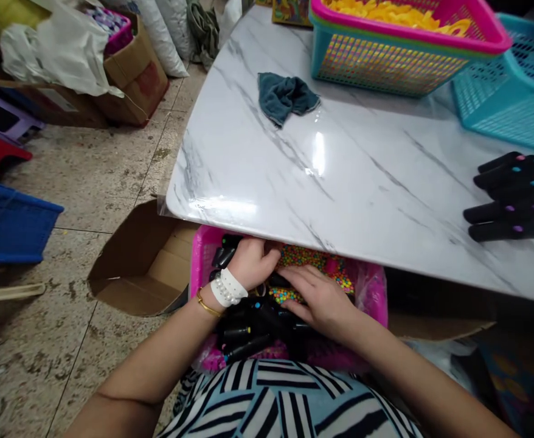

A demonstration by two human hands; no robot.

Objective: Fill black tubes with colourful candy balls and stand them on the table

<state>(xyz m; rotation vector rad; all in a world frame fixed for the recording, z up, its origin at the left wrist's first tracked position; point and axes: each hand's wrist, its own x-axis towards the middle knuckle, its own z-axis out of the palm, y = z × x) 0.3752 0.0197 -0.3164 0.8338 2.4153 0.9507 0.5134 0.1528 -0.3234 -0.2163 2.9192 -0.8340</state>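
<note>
My left hand (pixel 251 264) reaches into a pink basket (pixel 197 261) on my lap, under the table's edge. Its fingers are curled, and what they close on is hidden. Across from it, my right hand (pixel 326 298) has its fingertips on the end of a short black tube (pixel 278 280), over a heap of tiny multicoloured beads (pixel 301 255). More black tubes (pixel 249 347) with small coloured dots lie in the near part of the basket. Clear plastic film (pixel 370 286) lines the basket's right side.
Several black tubes (pixel 513 213) lie on the marble-patterned table (pixel 362 176). Behind them stand a blue basket (pixel 499 91) and stacked baskets (pixel 385 67) holding yellow pieces. A dark teal cloth (pixel 285 97) is crumpled there. An open cardboard box (pixel 143 261) sits on the floor at left.
</note>
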